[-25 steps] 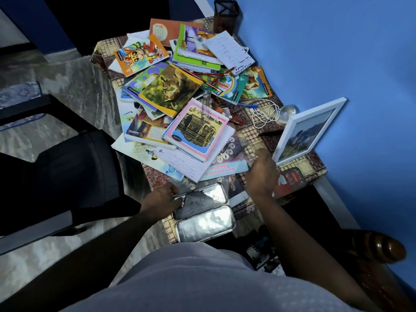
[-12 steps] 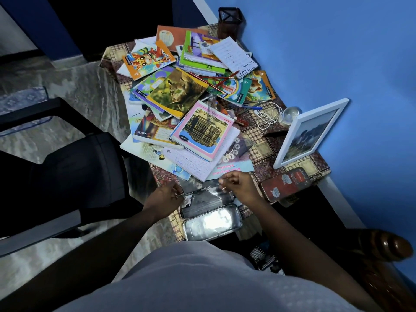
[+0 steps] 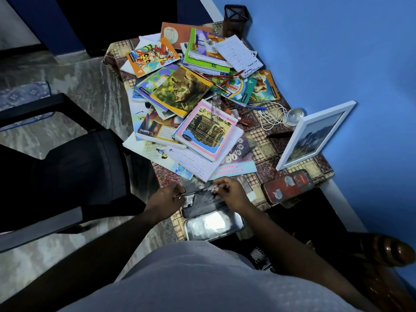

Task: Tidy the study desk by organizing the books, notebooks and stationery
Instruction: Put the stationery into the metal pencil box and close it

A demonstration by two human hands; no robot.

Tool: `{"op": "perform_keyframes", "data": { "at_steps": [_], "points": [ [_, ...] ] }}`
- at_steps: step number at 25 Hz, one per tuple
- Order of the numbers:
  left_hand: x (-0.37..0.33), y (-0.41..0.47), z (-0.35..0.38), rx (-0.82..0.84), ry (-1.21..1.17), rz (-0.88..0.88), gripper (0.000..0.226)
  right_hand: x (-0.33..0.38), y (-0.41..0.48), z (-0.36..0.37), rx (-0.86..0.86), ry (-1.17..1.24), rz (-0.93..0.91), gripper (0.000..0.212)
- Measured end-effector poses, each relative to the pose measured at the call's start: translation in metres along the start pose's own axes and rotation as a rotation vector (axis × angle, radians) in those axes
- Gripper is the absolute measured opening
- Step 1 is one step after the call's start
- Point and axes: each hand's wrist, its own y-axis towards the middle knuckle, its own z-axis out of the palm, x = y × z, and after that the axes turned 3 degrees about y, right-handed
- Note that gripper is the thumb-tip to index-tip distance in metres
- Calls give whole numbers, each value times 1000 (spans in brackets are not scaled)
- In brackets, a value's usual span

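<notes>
I see my left hand [image 3: 167, 199] and right hand [image 3: 229, 192] pinching opposite ends of a clear ruler [image 3: 200, 190] over an open metal pencil tin [image 3: 211, 218], at six o'clock from the book pile [image 3: 191, 104].

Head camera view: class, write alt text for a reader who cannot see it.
Both hands, left hand and right hand, hold a thin clear item over an open metal pencil box at the near edge of a desk heaped with notebooks.
</notes>
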Motion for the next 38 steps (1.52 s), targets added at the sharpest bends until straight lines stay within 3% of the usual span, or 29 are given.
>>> {"op": "perform_keyframes", "data": {
  "at_steps": [9,13,15,17,19,22,24,26,28,31,34,36,38],
  "points": [
    [-22,2,1,87,-229,201,18,23,-5,-14,-39,542,202,14],
    [-51,4,0,242,-547,91,22,40,-8,-16,-110,618,137,14],
    [-54,9,1,162,-406,181,24,43,-7,-17,-149,632,131,9],
    [-49,15,1,-93,4,320,29,45,-6,-20,-182,667,188,4],
    [-45,16,1,-286,324,417,37,46,-7,-20,-103,843,301,16],
    [-44,15,9,-336,448,592,59,49,-15,-10,20,1053,332,30],
    [-41,16,13,-175,291,628,66,48,-19,-3,-27,1014,303,37],
    [-34,15,11,56,72,519,81,45,-19,-3,-90,905,256,32],
    [-32,11,7,56,-155,359,89,45,-19,-14,-69,697,193,29],
    [-36,15,2,-69,-425,166,71,47,-23,-32,165,361,76,31],
    [-41,21,-1,23,-582,41,27,41,-18,-39,302,83,-47,51],
    [-42,13,0,149,-674,-80,3,31,-12,-35,258,-10,-70,55],
    [-37,6,5,228,-599,-135,13,21,-10,-28,129,-16,-46,41]
  ]
}}
